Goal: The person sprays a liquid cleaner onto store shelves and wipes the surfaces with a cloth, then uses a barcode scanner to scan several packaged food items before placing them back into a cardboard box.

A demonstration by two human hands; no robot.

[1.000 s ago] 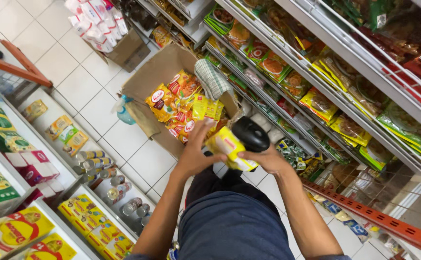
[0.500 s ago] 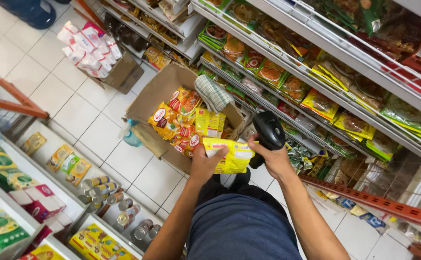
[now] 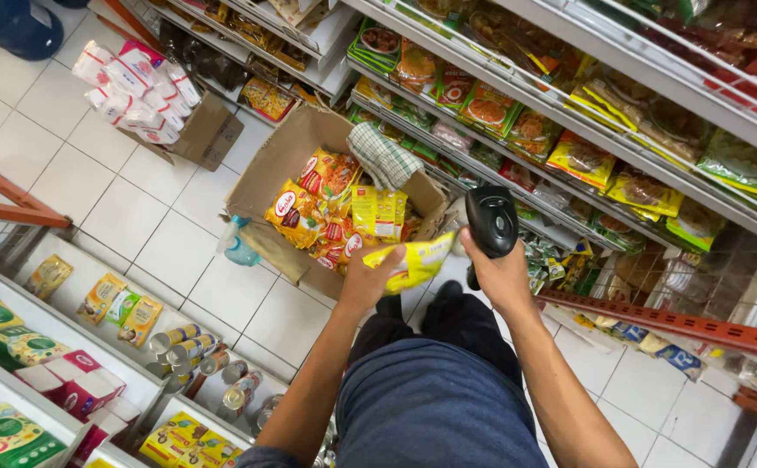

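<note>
While the left hand [image 3: 368,279] pinches it by its near end, the yellow packet [image 3: 411,260] lies with its long axis running from lower left to upper right, its far end pointing toward the scanner [image 3: 491,224]. The packet hangs in the air just over the near right corner of the cardboard box [image 3: 285,154], above the tiled floor [image 3: 127,208]. The right hand [image 3: 501,276] has its grip clenched around the black scanner's handle, the scanner's head tipped toward the packet and almost touching its far end. Half a second ago the packet sat flatter and broader between the hands; now it is tilted up and seen more edge-on, and the scanner stands higher and closer to the shelf [image 3: 621,147]. The box holds more yellow and orange packets [image 3: 326,208] and a checked cloth [image 3: 382,154] at its far edge. A spray bottle [image 3: 238,247] stands on the floor against the box's left side.
</note>
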